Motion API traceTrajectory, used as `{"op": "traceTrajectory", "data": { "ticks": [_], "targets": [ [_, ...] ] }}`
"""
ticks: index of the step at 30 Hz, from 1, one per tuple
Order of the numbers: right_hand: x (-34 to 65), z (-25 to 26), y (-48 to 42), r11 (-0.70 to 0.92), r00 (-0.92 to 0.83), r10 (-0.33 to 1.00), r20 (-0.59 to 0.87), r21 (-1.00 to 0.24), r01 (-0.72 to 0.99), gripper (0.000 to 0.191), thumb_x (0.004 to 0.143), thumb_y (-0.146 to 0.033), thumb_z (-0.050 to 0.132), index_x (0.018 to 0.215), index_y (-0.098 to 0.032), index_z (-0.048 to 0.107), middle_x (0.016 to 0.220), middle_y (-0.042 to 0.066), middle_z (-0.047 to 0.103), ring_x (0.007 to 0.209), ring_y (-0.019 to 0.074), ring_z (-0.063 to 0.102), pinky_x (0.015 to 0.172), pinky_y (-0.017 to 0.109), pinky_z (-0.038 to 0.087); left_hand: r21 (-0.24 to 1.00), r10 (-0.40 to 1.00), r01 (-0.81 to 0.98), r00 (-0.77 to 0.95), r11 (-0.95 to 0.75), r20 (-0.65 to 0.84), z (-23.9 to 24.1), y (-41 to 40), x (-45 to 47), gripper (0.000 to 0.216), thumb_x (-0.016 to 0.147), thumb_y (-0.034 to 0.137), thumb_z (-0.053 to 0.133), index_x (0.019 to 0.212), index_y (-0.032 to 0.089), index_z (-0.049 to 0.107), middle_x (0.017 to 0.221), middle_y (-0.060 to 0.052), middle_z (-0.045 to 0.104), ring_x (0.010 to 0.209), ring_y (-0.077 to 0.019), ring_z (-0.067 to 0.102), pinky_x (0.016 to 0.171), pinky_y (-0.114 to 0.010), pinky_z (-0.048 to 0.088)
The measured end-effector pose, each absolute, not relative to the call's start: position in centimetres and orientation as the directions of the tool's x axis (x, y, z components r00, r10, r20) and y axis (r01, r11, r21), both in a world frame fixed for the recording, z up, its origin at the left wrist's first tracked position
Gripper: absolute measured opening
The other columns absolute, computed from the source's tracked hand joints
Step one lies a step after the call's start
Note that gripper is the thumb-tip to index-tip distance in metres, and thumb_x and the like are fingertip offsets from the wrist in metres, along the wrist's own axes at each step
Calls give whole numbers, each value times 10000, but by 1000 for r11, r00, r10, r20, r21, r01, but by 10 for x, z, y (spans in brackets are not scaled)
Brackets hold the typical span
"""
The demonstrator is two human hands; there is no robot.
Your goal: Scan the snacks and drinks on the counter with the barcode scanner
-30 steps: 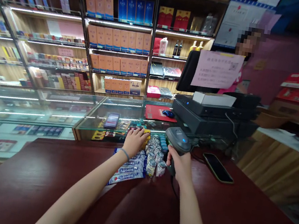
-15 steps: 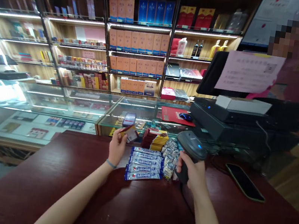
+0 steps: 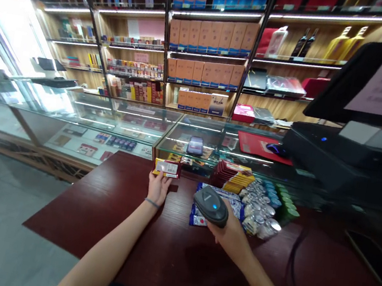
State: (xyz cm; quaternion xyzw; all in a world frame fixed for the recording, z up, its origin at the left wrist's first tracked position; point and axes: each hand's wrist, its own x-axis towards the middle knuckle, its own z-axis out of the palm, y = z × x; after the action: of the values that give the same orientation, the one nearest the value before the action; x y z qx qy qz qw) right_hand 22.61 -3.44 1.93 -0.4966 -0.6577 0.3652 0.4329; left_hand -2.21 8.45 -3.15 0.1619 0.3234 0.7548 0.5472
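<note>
My left hand (image 3: 158, 188) pinches a small red and yellow packet (image 3: 167, 168), its pale label with a barcode turned towards me. In my right hand (image 3: 229, 231) is a dark barcode scanner (image 3: 211, 206) with a blue light, its head pointing left towards the packet. The scanner partly covers a row of blue and white wrapped sticks (image 3: 196, 220) on the table. Behind them stands a stack of red and yellow packets (image 3: 231, 176) like the held one. Several small silver-topped cans (image 3: 257, 206) stand right of the sticks.
Blue cans (image 3: 272, 194) and green cans (image 3: 287, 206) stand further right on the dark red table (image 3: 125, 190). A glass counter (image 3: 136, 124) runs behind, with a mouse (image 3: 277, 149) on a red mat (image 3: 256, 144). A dark phone (image 3: 372, 256) lies right, near the monitor (image 3: 350, 76).
The view has swung left. My left hand has turned the packet so its label faces me squarely. My right hand has brought the scanner left, from above the cans to above the wrapped sticks.
</note>
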Motion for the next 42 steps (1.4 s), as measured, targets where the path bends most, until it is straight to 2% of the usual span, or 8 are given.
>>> {"op": "traceTrajectory", "data": {
  "ticks": [2,5,11,23,29,33,38,42],
  "targets": [
    [224,11,-33,303,-177,951,253,-875,377,487,804,-298,688,1259,-257,518,1013,39,749,862,235,732,709,305,561,635,929,-752,-341,-177,-145,-31,84,-22,266,937,147,642,1044,275,435,1142,-14,700,961,-139,735,975,-422,568],
    [222,5,-32,333,-228,938,259,-854,399,559,810,-251,663,1339,-249,483,1096,56,754,940,251,739,795,332,564,617,924,-767,-345,-176,-165,-33,86,-22,257,943,136,623,1035,282,432,1140,-6,699,989,-141,733,1007,-442,550],
    [220,3,-32,377,-244,923,298,-830,411,451,746,-218,668,1196,-240,647,961,42,783,955,294,750,743,333,585,588,932,-789,-327,-178,-155,-38,87,-25,249,924,175,623,1027,304,436,1159,4,688,1027,-159,726,1037,-504,533],
    [226,6,-32,296,-210,950,229,-873,387,378,804,-289,651,1168,-248,556,801,0,728,684,211,695,548,261,476,706,892,-660,-443,-257,-90,-36,92,-27,293,900,183,660,1098,293,474,1125,-17,700,924,-139,723,872,-359,589],
    [223,26,-37,169,-61,986,158,-947,275,420,783,-359,711,1152,-241,548,760,-16,687,485,136,558,432,229,424,827,721,-363,-689,-430,72,-17,113,-61,245,860,208,657,1090,217,571,905,-7,697,722,-103,668,690,-211,527],
    [222,36,-41,141,0,989,145,-965,220,427,793,-400,707,1155,-252,535,766,-33,667,437,99,476,414,219,423,907,589,-55,-776,-417,224,-11,122,-102,215,848,196,628,1060,177,653,963,-56,738,877,-168,715,835,-289,557],
    [224,39,-40,154,41,985,167,-964,217,427,776,-402,728,1131,-263,537,718,-54,635,439,105,473,423,226,437,787,700,560,-451,-260,553,-25,108,-158,303,894,190,562,1123,240,755,1151,-70,770,1125,-246,701,1083,-419,483],
    [226,35,-39,134,74,985,156,-962,240,432,767,-405,732,1130,-264,545,652,-74,588,444,120,482,425,232,439,544,847,808,-113,-226,519,-36,100,-182,395,878,118,535,1142,293,771,1212,-57,761,1241,-273,649,1213,-526,330]
  ]
}}
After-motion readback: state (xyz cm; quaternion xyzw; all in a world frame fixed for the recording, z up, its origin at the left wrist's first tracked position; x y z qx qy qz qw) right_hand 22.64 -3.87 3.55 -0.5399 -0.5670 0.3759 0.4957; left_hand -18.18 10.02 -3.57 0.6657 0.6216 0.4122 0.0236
